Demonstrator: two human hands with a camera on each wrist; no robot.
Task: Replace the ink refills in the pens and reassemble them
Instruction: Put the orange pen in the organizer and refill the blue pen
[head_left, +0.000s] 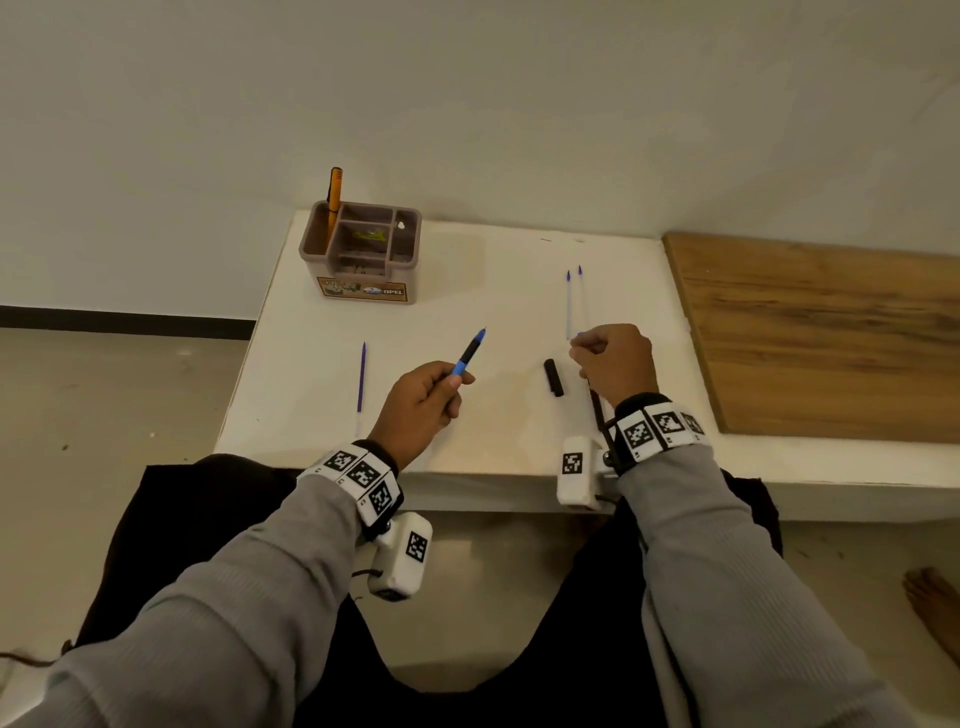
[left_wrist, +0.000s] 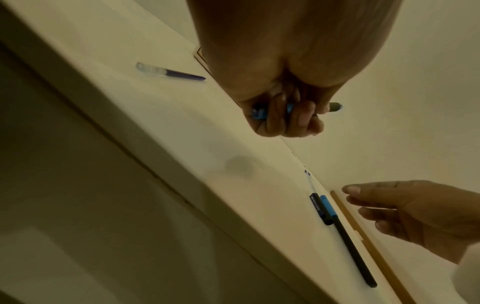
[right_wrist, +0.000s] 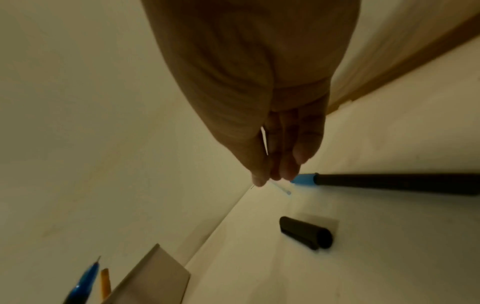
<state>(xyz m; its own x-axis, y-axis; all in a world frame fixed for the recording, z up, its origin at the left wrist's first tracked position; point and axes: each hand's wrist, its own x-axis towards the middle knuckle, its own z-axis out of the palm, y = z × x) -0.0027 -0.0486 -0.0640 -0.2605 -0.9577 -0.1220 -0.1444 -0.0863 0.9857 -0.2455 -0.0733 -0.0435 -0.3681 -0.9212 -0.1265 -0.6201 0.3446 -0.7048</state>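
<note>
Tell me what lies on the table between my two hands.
In the head view, only a black pen cap lies on the white table between the left hand and right hand.

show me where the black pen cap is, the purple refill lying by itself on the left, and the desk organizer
black pen cap (head_left: 554, 378), head view, middle of its body.
purple refill (head_left: 361, 378), head view, on its ink-filled shaft.
desk organizer (head_left: 363, 292), head view, front wall near the label.

A white table (head_left: 467, 291) carries a compartmented organizer (head_left: 361, 252) at far left, a lone refill (head_left: 361, 376) near left, two refills (head_left: 574, 301) side by side far right, a black cap (head_left: 554, 378) and black barrel (head_left: 597, 408) near right.
</note>
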